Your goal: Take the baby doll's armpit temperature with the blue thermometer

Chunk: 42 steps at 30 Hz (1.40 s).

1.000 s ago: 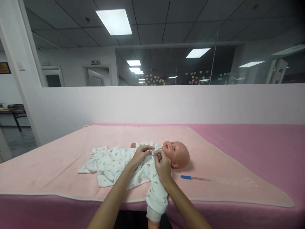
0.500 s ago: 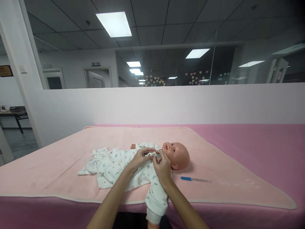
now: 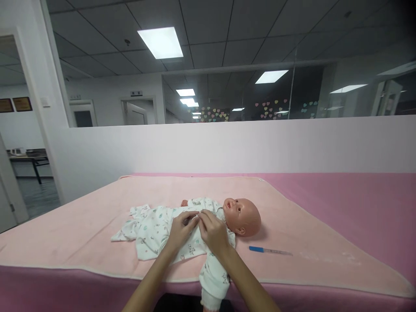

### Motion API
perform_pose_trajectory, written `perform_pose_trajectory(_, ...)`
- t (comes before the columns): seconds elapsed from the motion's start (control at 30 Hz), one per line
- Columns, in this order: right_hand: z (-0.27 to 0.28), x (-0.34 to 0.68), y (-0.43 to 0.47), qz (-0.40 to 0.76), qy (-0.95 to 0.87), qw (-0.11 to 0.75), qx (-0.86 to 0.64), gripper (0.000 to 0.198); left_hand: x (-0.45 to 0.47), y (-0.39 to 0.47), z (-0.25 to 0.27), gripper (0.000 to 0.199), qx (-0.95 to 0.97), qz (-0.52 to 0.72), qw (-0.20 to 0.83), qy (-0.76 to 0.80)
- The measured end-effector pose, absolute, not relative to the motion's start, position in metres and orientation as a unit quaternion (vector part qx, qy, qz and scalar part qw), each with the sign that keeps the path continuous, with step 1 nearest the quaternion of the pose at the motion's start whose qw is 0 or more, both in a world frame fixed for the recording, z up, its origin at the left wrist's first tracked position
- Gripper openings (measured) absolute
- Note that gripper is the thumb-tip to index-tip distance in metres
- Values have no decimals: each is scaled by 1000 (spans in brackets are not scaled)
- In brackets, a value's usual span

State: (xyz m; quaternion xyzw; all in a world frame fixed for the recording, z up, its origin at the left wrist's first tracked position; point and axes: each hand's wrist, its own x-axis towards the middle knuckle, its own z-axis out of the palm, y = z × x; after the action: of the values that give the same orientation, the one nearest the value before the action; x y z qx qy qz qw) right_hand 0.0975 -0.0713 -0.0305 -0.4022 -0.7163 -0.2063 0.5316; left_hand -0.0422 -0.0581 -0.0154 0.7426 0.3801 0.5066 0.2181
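A baby doll (image 3: 243,216) lies on its back on a peach blanket (image 3: 292,208), its head to the right. It wears a white printed romper (image 3: 152,236), and one sleeved arm hangs over the front edge. My left hand (image 3: 182,227) pinches the romper's front at the chest, fingers closed. Close beside it, fingertips almost meeting, my right hand (image 3: 212,229) pinches the same front cloth. Whatever small fastening lies between the fingertips is hidden by them. A thermometer with a blue cap (image 3: 269,251) rests on the blanket right of the doll, below its head.
The blanket covers a pink-topped table (image 3: 367,195) that meets a low white wall (image 3: 227,147) with glass above it. On the far left, through a doorway, stands a desk (image 3: 30,158) with things on it.
Both hands have shifted from the romper's neckline down the chest, leaving the collar uncovered. The fingertips have come closer together. The camera view has tilted slightly; doll and thermometer stay in place.
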Motion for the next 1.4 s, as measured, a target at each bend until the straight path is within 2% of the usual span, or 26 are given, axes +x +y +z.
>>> perform_pose_trajectory(0.13, -23, 86, -69, -175, -746, 475, -434, 16, -40, -57, -15, 26, 744, 511, 216, 371)
perform_pose_trajectory(0.33, -30, 89, -71, -163, -706, 513, -461, 17, -39, -58, -15, 27, 720, 523, 223, 398)
perform_pose_trajectory(0.47, -32, 91, -72, -171, -724, 498, -447, 11, -37, -59, -19, 24, 719, 529, 175, 414)
perform_pose_trajectory(0.63, -30, 93, -74, -180, -739, 485, -430, 15, -34, -63, -24, 23, 742, 515, 91, 420)
perform_pose_trajectory(0.8, -29, 93, -75, -167, -740, 504, -413, 18, -32, -70, -22, 23, 752, 504, 55, 420)
perform_pose_trajectory(1.17, -34, 99, -68, -60, -701, 574, -418, 13, -28, -76, -19, 21, 793, 429, -23, 432)
perform_pose_trajectory(1.4, -33, 101, -68, -41, -697, 580, -419, 15, -26, -76, -20, 21, 788, 420, -39, 448)
